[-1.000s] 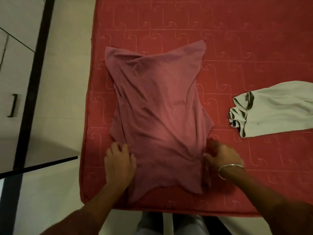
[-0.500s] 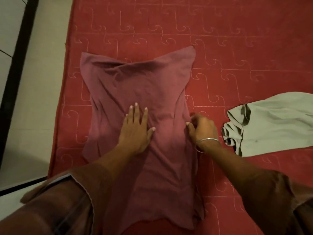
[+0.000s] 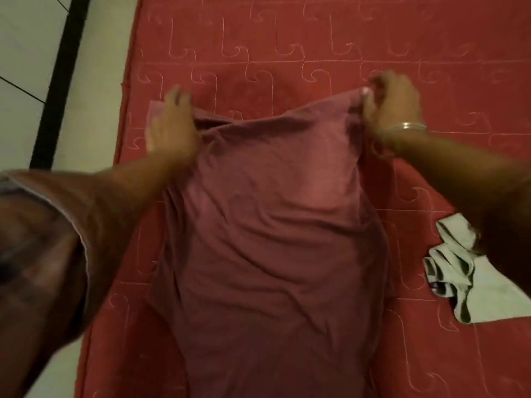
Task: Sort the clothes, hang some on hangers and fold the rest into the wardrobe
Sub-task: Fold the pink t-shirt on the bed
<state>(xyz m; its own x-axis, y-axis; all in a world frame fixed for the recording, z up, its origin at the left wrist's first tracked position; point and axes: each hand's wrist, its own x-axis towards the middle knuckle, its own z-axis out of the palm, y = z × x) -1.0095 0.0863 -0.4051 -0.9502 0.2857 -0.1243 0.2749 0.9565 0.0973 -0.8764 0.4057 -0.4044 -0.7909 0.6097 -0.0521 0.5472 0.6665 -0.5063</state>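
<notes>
A pink-mauve garment (image 3: 273, 239) lies spread lengthwise on the red quilted mattress (image 3: 287, 38). My left hand (image 3: 172, 124) grips its far left corner, fingers curled over the edge. At the far right corner, my right hand (image 3: 393, 101), with a silver bangle on the wrist, pinches the cloth. Both arms reach far forward across the garment. The far edge sags between the two hands.
A pale grey-green garment (image 3: 474, 282) lies crumpled on the mattress at the right, partly under my right forearm. Pale floor (image 3: 94, 81) with a black strip (image 3: 60, 81) runs along the mattress's left side.
Both hands have gone from the garment's middle and right side up to its far corners and taken hold of them. The camera has leaned forward.
</notes>
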